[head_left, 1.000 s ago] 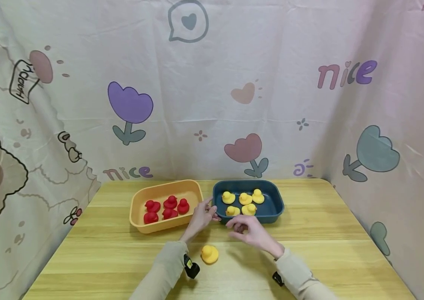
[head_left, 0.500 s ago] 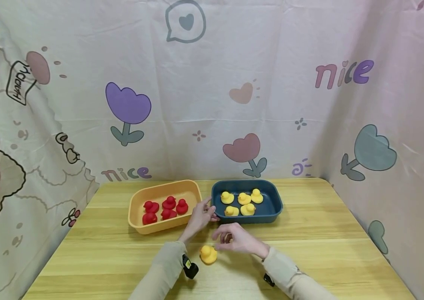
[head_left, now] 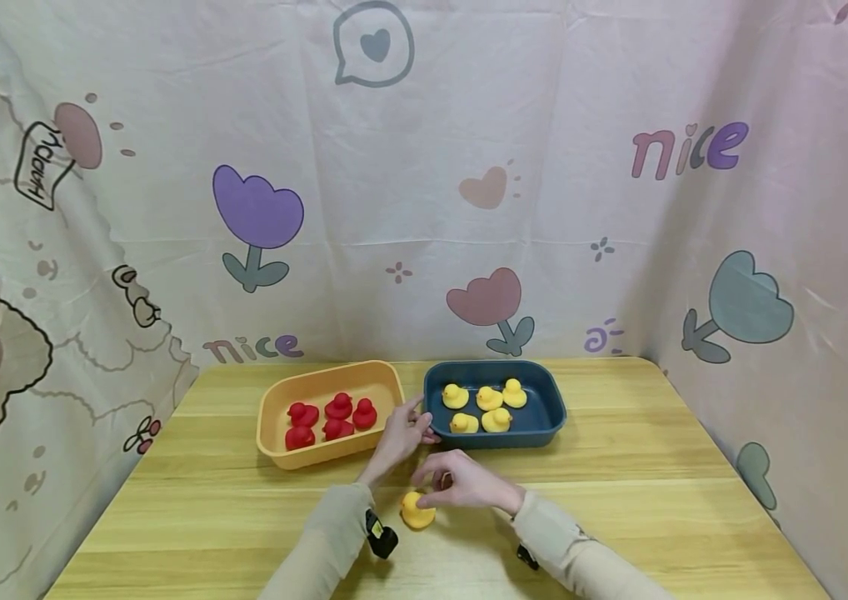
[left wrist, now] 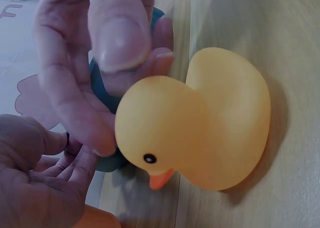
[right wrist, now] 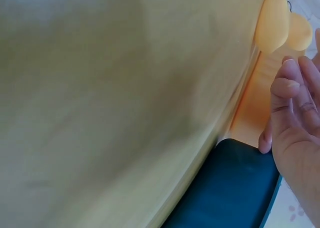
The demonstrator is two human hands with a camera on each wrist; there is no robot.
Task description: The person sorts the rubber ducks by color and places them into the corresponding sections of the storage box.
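A yellow rubber duck (head_left: 416,512) sits upright on the wooden table in front of the bins; the left wrist view shows its round head and orange beak close up. My right hand (head_left: 461,482) is at its head, thumb on the near side and fingers parted on the far side, not closed round it. In the head view, the thumb tip overlaps the duck's head. Between the two bins lies my left hand (head_left: 400,432), its fingers by the left wall of the blue bin (head_left: 555,419). Whether they press that wall I cannot tell.
Several yellow ducks (head_left: 490,398) are in the blue bin. Left of it, an orange-yellow bin (head_left: 268,421) contains several red ducks (head_left: 338,407). Both bins stand near the back edge of the table (head_left: 619,475), before a patterned cloth (head_left: 394,167).
My right hand has come down and left from the front of the blue bin to the single duck's head. The left hand and the bins have kept their places.
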